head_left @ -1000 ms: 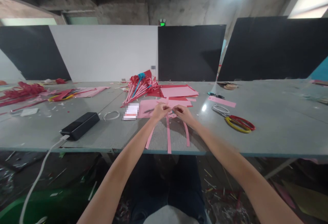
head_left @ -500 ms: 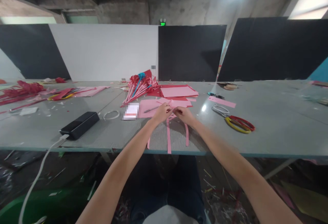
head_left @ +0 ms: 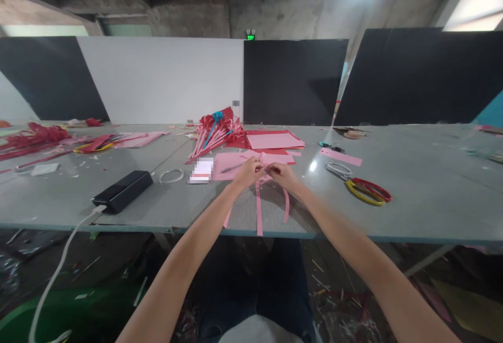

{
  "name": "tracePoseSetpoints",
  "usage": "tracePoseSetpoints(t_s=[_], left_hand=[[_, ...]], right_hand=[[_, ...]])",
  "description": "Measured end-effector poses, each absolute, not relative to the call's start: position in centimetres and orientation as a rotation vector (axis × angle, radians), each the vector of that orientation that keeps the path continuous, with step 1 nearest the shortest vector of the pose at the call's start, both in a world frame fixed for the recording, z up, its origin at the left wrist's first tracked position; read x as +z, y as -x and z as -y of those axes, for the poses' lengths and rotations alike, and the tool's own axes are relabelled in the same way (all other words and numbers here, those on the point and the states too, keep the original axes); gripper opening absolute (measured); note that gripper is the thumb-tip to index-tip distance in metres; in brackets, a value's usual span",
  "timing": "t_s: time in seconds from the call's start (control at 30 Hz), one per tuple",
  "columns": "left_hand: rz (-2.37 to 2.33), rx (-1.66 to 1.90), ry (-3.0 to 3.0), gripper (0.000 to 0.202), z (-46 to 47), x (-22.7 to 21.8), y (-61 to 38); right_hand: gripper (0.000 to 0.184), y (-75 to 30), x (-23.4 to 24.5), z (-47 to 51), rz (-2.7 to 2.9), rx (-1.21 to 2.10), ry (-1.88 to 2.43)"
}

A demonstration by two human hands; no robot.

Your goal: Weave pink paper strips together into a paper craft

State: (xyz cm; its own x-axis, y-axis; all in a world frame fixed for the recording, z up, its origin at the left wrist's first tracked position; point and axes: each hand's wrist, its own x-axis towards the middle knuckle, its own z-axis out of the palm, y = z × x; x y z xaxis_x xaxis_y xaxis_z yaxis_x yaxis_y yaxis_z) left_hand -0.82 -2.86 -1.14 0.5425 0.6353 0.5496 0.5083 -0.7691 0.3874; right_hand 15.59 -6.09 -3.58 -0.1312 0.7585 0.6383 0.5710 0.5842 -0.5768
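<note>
My left hand (head_left: 249, 172) and my right hand (head_left: 282, 174) are close together above the table, their fingers pinched on pink paper strips. One pink paper strip (head_left: 259, 212) hangs down between my forearms toward the table's front edge, and another curves down below my right hand. Exactly how the strips cross at my fingertips is too small to make out. Behind my left hand lies pink paper (head_left: 220, 160) with a pen (head_left: 231, 167) on it. More pink sheets (head_left: 274, 140) are stacked on red paper farther back.
Scissors with red and yellow handles (head_left: 367, 191) lie to the right, near a pink card (head_left: 341, 156). On the left are a black power bank (head_left: 122, 191) with a white cable and a coiled wire (head_left: 171, 176). A bundle of red and pink strips (head_left: 218, 131) stands behind.
My hands stay almost in the same place, still pinching. The hanging strip ends shift slightly below them.
</note>
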Motion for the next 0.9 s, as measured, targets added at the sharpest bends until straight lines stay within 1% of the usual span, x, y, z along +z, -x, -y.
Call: tracePoseSetpoints(t_s=[0.4, 0.6, 0.77, 0.9], left_hand=[[-0.944, 1.003, -2.495, 0.022, 2.60, -0.91, 1.05], [-0.950, 0.996, -2.457, 0.025, 2.75, -0.60, 1.15], [-0.939, 1.002, -2.446, 0.022, 2.64, -0.69, 1.21], [-0.946, 0.990, -2.464, 0.024, 2.44, -0.84, 1.26]], right_hand=[[0.011, -15.73, -3.34, 6.08, 1.805, 0.362, 1.081], [0.014, -15.61, -3.11, 6.33, 1.792, 0.421, 1.072], [0.014, -15.45, -2.99, 6.64, 1.787, 0.488, 1.085], [0.012, -15.44, -3.02, 6.64, 1.800, 0.499, 1.081]])
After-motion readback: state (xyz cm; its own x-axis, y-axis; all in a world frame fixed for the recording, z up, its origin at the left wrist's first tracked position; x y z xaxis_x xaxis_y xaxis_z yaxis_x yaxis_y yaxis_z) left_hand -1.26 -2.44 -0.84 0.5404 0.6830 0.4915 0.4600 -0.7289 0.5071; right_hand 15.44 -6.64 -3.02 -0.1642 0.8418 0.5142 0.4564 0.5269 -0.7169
